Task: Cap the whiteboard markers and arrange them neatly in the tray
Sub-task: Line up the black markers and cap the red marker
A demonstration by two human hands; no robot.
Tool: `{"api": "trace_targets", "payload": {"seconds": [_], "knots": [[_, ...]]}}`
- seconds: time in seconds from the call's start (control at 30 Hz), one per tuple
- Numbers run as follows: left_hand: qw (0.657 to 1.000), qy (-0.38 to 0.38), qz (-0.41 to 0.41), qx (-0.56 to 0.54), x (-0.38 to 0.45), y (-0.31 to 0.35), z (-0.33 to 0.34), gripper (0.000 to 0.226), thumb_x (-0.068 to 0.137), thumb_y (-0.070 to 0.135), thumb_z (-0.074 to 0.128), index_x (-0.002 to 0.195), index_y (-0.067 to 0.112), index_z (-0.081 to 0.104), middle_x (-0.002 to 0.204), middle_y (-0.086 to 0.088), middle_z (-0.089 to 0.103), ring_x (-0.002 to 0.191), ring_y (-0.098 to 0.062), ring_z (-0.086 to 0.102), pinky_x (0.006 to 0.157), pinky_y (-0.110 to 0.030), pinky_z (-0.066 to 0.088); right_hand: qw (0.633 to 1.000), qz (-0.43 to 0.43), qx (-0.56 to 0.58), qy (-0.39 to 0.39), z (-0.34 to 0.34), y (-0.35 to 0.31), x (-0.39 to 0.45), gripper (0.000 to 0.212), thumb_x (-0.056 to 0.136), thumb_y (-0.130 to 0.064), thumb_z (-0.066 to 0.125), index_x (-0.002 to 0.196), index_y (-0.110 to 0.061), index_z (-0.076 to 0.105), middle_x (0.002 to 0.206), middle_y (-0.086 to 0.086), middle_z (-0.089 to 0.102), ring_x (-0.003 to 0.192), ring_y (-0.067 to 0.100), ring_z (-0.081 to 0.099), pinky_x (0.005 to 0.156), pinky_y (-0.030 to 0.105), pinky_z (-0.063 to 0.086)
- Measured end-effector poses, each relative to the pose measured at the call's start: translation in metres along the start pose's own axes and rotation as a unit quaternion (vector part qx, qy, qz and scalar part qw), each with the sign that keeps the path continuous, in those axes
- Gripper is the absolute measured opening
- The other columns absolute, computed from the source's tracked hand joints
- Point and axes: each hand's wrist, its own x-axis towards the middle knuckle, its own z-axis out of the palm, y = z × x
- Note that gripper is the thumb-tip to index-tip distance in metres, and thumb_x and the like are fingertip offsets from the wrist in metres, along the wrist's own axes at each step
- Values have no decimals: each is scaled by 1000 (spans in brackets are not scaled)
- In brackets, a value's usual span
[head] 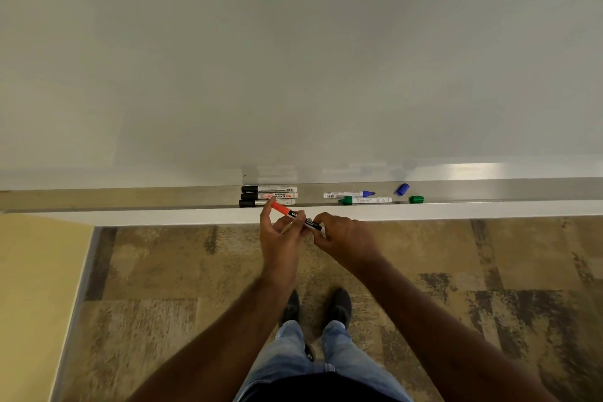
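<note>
Both my hands hold a red-capped marker (295, 215) just in front of the tray's front lip. My left hand (277, 235) pinches its red cap end, and my right hand (342, 237) grips its barrel end. Three black-capped markers (269, 196) lie side by side in the tray (163, 197), caps pointing left. To their right lie an uncapped blue marker (349, 194) and an uncapped green marker (365, 200). A loose blue cap (402, 189) and a loose green cap (416, 199) rest further right in the tray.
The whiteboard (293, 59) fills the upper view above the tray. Below is patterned carpet (473, 271), my shoes and jeans. A yellow wall (36, 287) stands at the left.
</note>
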Motion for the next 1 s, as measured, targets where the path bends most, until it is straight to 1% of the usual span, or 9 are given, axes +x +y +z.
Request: {"api": "trace_targets", "payload": {"seconds": [0.17, 0.27, 0.37, 0.43, 0.5, 0.63, 0.73, 0.83, 1.0], "knots": [[1000, 5, 3, -20, 5, 3, 0, 73, 91, 1, 81, 149, 33, 50, 105, -14, 82, 99, -35, 81, 77, -38, 68, 1000, -2, 3, 21, -1, 0, 3, 34, 100, -50, 55, 122, -27, 65, 91, -3, 77, 64, 10, 56, 49, 20, 28], [1000, -1, 3, -27, 9, 4, -2, 70, 91, 4, 82, 146, 35, 51, 106, -11, 82, 97, -33, 81, 77, -39, 68, 999, 5, 1, 37, -2, 1, 4, 34, 100, -55, 53, 121, -31, 64, 87, -4, 76, 65, 12, 64, 52, 24, 38], [999, -4, 4, -39, 12, 4, -4, 68, 92, 8, 82, 146, 34, 50, 109, -10, 82, 101, -30, 81, 78, -36, 67, 999, 3, 16, 42, -4, 5, 4, 37, 101, -60, 49, 117, -30, 63, 102, -6, 73, 78, 12, 68, 60, 28, 54], [999, -15, 0, -45, 14, 2, -5, 67, 95, 7, 78, 148, 33, 48, 112, -10, 82, 104, -29, 80, 81, -35, 66, 999, -2, 34, 23, -3, 11, 4, 40, 103, -59, 45, 118, -27, 63, 116, -4, 68, 92, 13, 68, 68, 27, 56], [999, -31, -3, -19, 16, 1, -8, 65, 98, 5, 74, 149, 35, 47, 115, -7, 81, 106, -27, 80, 80, -32, 66, 995, 23, 101, 1, -2, 19, 5, 37, 105, -54, 46, 119, -25, 64, 119, -2, 66, 98, 13, 67, 71, 22, 52], [990, -76, 0, 116, 19, -3, -21, 85, 95, 8, 77, 160, 43, 33, 132, 7, 70, 105, -14, 78, 79, -26, 65, 977, 105, 183, 23, -6, 48, 4, 25, 106, -43, 53, 122, -25, 61, 111, -3, 69, 90, 10, 67, 67, 18, 47], [952, -112, 32, 282, 21, -8, -35, 87, 98, 15, 73, 162, 45, 22, 136, 10, 62, 109, -12, 72, 80, -26, 62, 974, 140, 173, 50, -13, 72, 7, 20, 107, -37, 52, 122, -24, 57, 111, 1, 69, 89, 18, 69, 70, 29, 53], [897, -136, 78, 413, 23, -14, -48, 79, 101, 20, 67, 162, 46, 24, 132, 7, 60, 111, -6, 65, 87, -28, 61, 976, 150, 148, 57, -21, 87, 16, 18, 109, -34, 49, 120, -22, 55, 115, 6, 68, 84, 22, 69, 74, 40, 61], [813, -131, 133, 552, 30, -17, -68, 76, 101, 19, 65, 163, 37, 27, 120, 11, 59, 96, 5, 57, 73, -14, 48, 982, 149, 107, 53, -28, 88, 33, 15, 109, -35, 48, 119, -26, 53, 106, 7, 71, 82, 25, 70, 73, 45, 64]]}}
